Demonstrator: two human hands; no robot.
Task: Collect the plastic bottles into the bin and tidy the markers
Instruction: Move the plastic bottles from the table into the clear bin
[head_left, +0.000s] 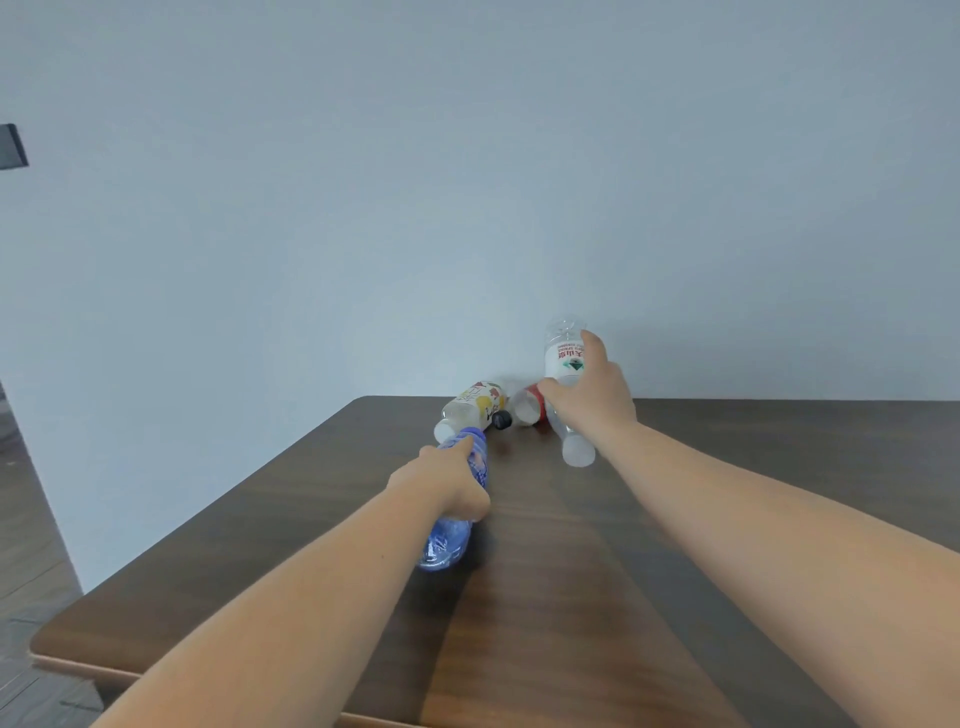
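My left hand (451, 483) grips a blue-tinted plastic bottle (447, 545), held just above the dark wooden table (519, 623). Farther back, my right hand (592, 400) is closed around a clear bottle with a white label (563, 358), which is tilted with its base up toward the wall and its neck (577, 449) pointing down toward me. A bottle with a yellow and red label (475, 402) lies on its side at the table's far edge, a black cap (502, 420) at its right end. A red-labelled bottle (529, 405) lies beside it, partly behind my right hand.
A plain pale wall rises right behind the table's far edge. The table's left edge drops to a grey floor (31, 519). A dark panel (11, 148) hangs on the wall at far left. No bin or markers are in view.
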